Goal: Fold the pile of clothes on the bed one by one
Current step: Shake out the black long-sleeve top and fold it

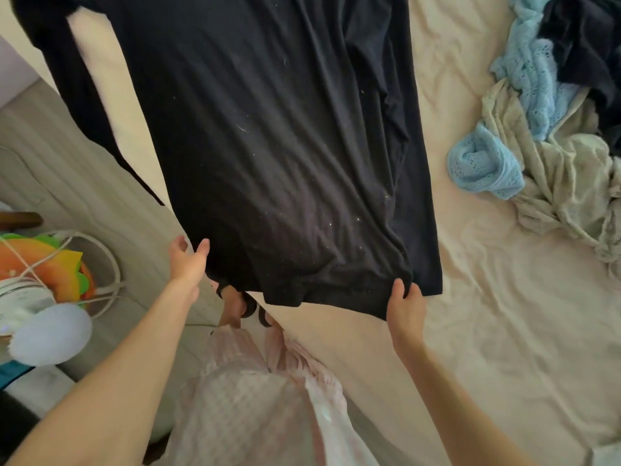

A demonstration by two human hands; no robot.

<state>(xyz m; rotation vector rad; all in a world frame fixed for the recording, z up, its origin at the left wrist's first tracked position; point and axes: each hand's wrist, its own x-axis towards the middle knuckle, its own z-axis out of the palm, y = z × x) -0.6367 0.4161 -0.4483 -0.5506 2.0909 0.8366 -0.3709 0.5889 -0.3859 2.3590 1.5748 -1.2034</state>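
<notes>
Held up a black shirt (268, 146) above the side of the bed (470, 331), spread from 12 o'clock down to the centre of the view. Gripped its near corner at 5 o'clock with the right hand (405, 304), fingers closed over the hem. Had the left hand (188, 264) at 7 o'clock just at the other corner, fingers spread and loose, not clearly pinching the cloth. Probably needed a firm pinch there too, then equal tension on both corners, before lowering the shirt flat on the bare sheet at 4 o'clock, well apart from the pile of clothes (554, 146) at 2 o'clock. Looked like thin, soft, matte jersey, dotted with pale lint and a few hairs, hanging in long gentle folds, one long sleeve at 10 o'clock; likely to slip and crease easily. Contained in the pile a light blue openwork knit (484, 166), a crumpled cream fabric (571, 183) and a dark piece (584, 38).
</notes>
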